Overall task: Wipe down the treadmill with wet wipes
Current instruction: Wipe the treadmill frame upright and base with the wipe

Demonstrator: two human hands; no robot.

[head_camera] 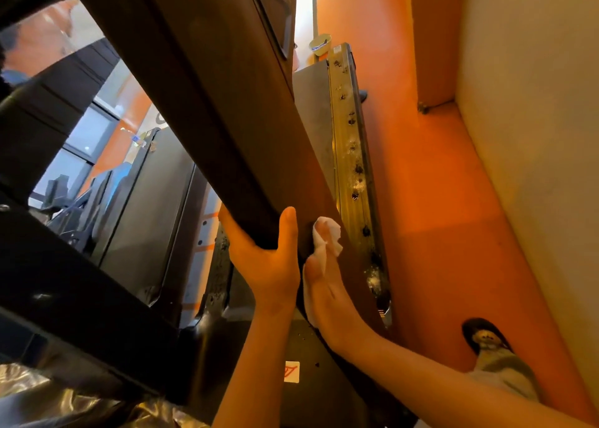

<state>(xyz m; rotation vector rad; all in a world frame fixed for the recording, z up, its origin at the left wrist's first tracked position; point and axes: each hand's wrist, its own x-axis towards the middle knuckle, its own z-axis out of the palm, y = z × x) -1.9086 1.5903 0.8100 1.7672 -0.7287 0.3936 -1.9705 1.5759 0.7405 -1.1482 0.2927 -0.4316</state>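
A dark treadmill upright [214, 110] slants across the view from upper left to lower right. My left hand [265, 259] grips its lower part, thumb up along the right face and fingers wrapped round the left side. My right hand [327, 294] lies flat against the upright's right face and presses a crumpled white wet wipe [327, 236] onto it. Part of the wipe shows beyond my fingertips and some under the palm. Behind the upright runs the treadmill deck with a yellowish, spotted side rail [351, 155].
An orange floor [431, 200] and a cream wall [534, 136] lie to the right. My foot in a dark sandal [486, 337] stands on the floor at lower right. A second treadmill [149, 200] stands to the left. A small green bowl-like item [320, 44] sits far back.
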